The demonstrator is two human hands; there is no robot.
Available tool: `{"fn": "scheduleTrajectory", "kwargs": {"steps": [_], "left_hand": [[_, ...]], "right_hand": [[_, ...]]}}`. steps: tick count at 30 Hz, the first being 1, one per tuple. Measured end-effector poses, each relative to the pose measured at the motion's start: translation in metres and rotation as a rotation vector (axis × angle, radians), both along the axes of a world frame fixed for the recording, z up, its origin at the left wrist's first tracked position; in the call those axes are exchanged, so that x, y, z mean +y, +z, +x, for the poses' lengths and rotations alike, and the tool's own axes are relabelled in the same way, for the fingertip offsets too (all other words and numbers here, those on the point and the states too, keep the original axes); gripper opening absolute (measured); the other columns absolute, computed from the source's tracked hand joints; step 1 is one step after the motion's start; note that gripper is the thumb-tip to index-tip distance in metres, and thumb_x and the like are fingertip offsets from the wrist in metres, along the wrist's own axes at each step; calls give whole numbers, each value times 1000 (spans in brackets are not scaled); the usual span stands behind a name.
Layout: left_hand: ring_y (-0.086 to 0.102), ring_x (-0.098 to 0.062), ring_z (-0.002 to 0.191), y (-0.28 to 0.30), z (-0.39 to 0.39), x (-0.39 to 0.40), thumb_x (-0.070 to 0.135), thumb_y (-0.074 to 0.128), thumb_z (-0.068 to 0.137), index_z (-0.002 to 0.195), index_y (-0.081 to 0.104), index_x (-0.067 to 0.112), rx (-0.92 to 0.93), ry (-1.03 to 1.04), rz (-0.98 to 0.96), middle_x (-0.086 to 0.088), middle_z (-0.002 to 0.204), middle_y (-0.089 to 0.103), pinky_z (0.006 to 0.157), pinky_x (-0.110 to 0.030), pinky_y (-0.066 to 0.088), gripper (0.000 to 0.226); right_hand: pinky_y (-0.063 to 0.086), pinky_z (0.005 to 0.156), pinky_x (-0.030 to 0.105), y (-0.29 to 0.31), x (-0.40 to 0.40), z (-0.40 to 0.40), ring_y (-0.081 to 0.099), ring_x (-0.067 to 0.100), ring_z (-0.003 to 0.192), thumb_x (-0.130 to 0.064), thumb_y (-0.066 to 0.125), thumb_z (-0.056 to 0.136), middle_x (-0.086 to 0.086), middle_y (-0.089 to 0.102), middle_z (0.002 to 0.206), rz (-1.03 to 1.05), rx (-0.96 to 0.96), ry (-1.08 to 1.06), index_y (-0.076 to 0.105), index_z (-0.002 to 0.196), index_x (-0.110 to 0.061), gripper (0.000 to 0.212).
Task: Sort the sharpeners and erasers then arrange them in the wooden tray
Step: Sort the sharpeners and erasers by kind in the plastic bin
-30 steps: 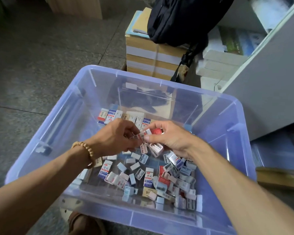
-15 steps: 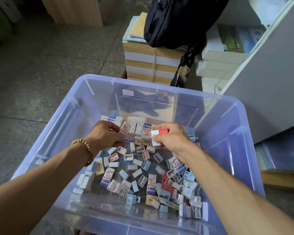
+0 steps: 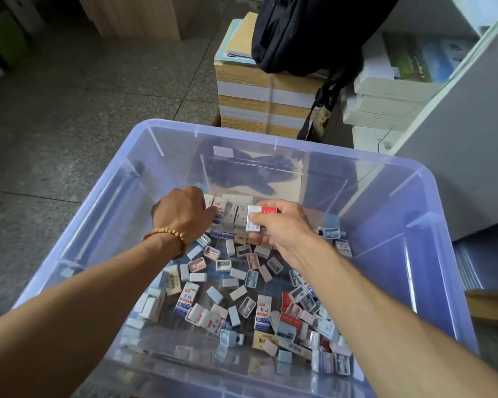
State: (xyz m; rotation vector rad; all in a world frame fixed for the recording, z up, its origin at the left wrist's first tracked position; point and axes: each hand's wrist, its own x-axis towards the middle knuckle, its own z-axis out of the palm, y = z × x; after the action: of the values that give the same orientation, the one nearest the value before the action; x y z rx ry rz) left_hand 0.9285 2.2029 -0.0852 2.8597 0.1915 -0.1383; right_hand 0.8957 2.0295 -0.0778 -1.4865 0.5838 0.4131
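Head view: both hands work at the far end of the clear plastic bin [image 3: 431, 202], where a row of erasers [image 3: 233, 211] stands upright on end, packed side by side. The right hand [image 3: 282, 228] pinches a red-and-white eraser [image 3: 259, 218] between thumb and curled fingers, just beside the right end of that row. The left hand [image 3: 181, 216] rests against the row's left end with fingers curled; whether it grips anything cannot be told, since the fingertips are hidden behind the knuckles. To seat the held eraser well, brace the row with the left hand, bring the piece down flush against the last one and press it level — a loose row would likely topple. The held eraser's long axis runs roughly left to right across the view, red end to the right, so it appears to need turning upright to match its neighbours. Loose sharpeners [image 3: 223, 265] and further erasers lie scattered at all angles over the bin floor nearer the person — no wooden tray is visible. Beyond the bin stand a stack of books [image 3: 259, 104] and a black bag [image 3: 308, 33].
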Motion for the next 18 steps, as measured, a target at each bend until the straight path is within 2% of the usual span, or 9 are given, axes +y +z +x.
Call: {"fn": "scheduleTrajectory", "kwargs": {"steps": [3, 5, 8, 10, 12, 15, 17, 18], "left_hand": [[59, -22, 83, -3, -2, 6, 38, 75, 82, 98, 66, 20, -44, -269, -50, -3, 94, 65, 67, -31, 49, 26], [56, -21, 98, -4, -2, 7, 34, 75, 83, 116, 65, 19, -63, -463, 31, -3, 110, 62, 71, -31, 49, 38], [52, -20, 105, -3, 3, 6, 38, 71, 86, 125, 62, 24, -85, -525, 178, -1, 118, 60, 73, -30, 44, 43], [52, -21, 106, -1, 3, 4, 36, 72, 85, 125, 62, 23, -72, -509, 187, -1, 117, 60, 74, -32, 46, 43], [56, -24, 104, 2, 1, 2, 26, 72, 83, 122, 63, 19, -74, -514, 107, -4, 114, 61, 74, -36, 52, 40], [62, -21, 97, 12, -2, -2, 13, 70, 77, 122, 61, 14, 1, -558, -232, -4, 109, 62, 76, -31, 55, 46], [61, -14, 97, 21, -5, -8, 21, 72, 75, 123, 60, 16, 57, -564, -395, 0, 109, 61, 77, -23, 53, 50], [61, -12, 95, 24, -7, -11, 27, 76, 76, 123, 61, 16, 45, -583, -405, 1, 108, 60, 76, -23, 54, 51]], "right_hand": [[58, 61, 26, 1, 2, 0, 72, 23, 78, 4, 69, 88, 16, 68, 107, 63, 10, -18, 63, 116, -7, 30], [59, 58, 26, 3, 2, 1, 70, 23, 77, 6, 65, 90, 19, 66, 108, 139, 20, -39, 61, 120, -5, 32], [60, 59, 26, 4, 0, 2, 68, 23, 78, 7, 62, 92, 20, 66, 107, 199, 28, -27, 61, 120, -3, 30], [59, 57, 26, 3, -1, 2, 70, 26, 83, 6, 64, 91, 21, 67, 110, 192, 31, -10, 63, 117, -5, 28], [56, 54, 25, 0, 0, 1, 71, 29, 89, 4, 67, 90, 19, 68, 112, 177, 32, -4, 64, 113, -7, 26], [54, 54, 25, -4, 2, 3, 72, 24, 88, 3, 70, 87, 15, 71, 109, 166, 13, -1, 67, 108, -9, 24], [53, 52, 24, -3, 2, 4, 71, 18, 77, 2, 71, 87, 12, 74, 99, 182, 7, -7, 68, 107, -10, 24], [53, 52, 24, -2, 2, 4, 70, 16, 71, 2, 71, 87, 9, 74, 93, 191, 8, -9, 69, 106, -10, 23]]}}
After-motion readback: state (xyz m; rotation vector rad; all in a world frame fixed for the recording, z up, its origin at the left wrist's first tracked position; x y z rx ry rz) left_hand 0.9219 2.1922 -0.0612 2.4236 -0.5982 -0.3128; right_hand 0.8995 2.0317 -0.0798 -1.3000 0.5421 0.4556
